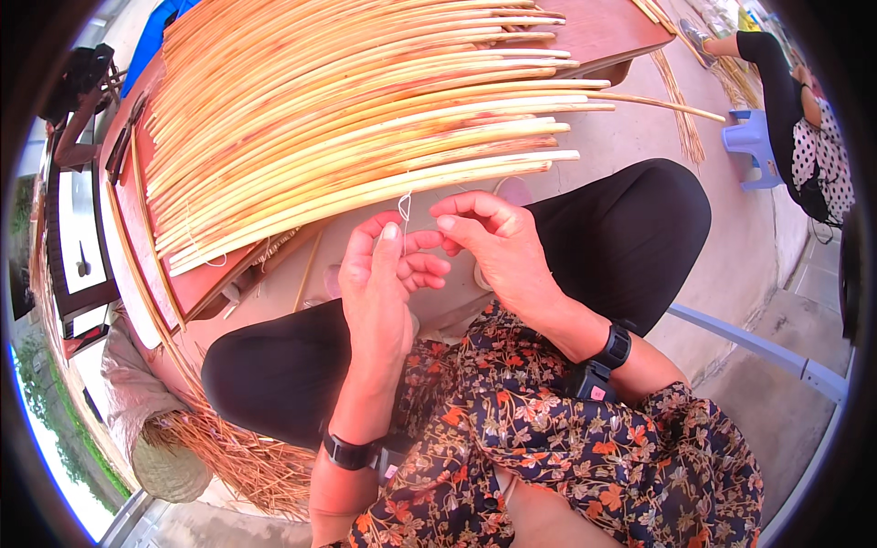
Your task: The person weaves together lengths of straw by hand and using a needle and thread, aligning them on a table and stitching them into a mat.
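Note:
A row of long, pale yellow-brown stalks (365, 119) lies side by side on a reddish table (626, 27) in front of me. From the stalk nearest me hangs a thin white string (405, 208) tied in a small loop. My left hand (379, 274) pinches this string between thumb and index finger just under the loop, with its other fingers curled. Beside it, my right hand (502, 251) has its thumb and fingertips drawn together in a pinch. Whatever lies between those fingertips is too fine to make out.
Dark tongs-like tool (123, 146) rests at the table's left side. Dry straw (237, 457) and a woven hat (169, 466) lie at lower left. At right, a person (813, 137) sits near a lilac plastic stool (753, 151), with loose stalks (681, 110) on the floor.

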